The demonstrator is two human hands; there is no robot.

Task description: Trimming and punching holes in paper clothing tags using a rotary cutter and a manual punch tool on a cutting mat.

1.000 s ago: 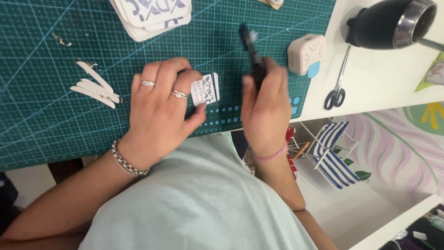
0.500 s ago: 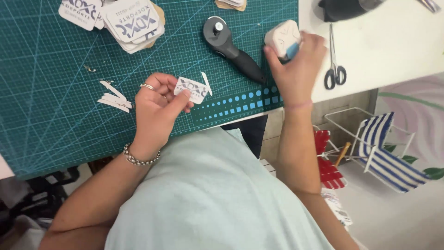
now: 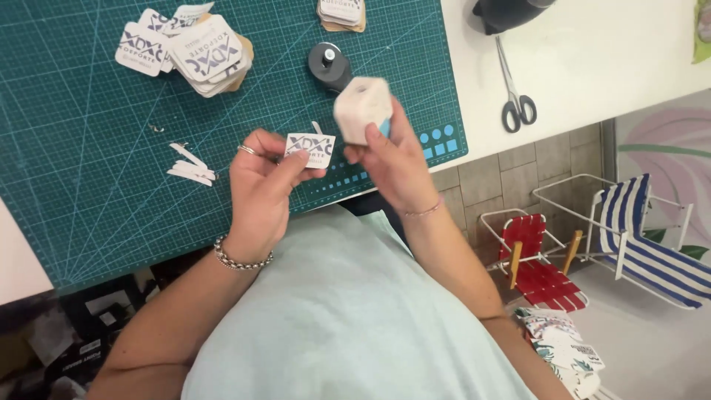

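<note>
My left hand (image 3: 263, 185) holds a small white card with blue print (image 3: 310, 149) by its edge, lifted just above the green cutting mat (image 3: 89, 185). My right hand (image 3: 389, 159) grips a white corner punch with a blue underside (image 3: 361, 109), raised beside the card and slightly blurred. The card and punch are close together but apart. A black rotary cutter (image 3: 329, 64) lies on the mat just behind the punch.
Several printed cards (image 3: 189, 52) are piled at the mat's back left, another small stack (image 3: 341, 13) at the back. White paper strips (image 3: 190, 164) lie left of my hand. Scissors (image 3: 515, 92) and a black object (image 3: 507, 13) rest on the white table. Small striped chairs (image 3: 644, 237) stand below.
My right hand let go of the rotary cutter, reached right to the punch and brought it back to the card. My left hand lifted the card off the mat.
</note>
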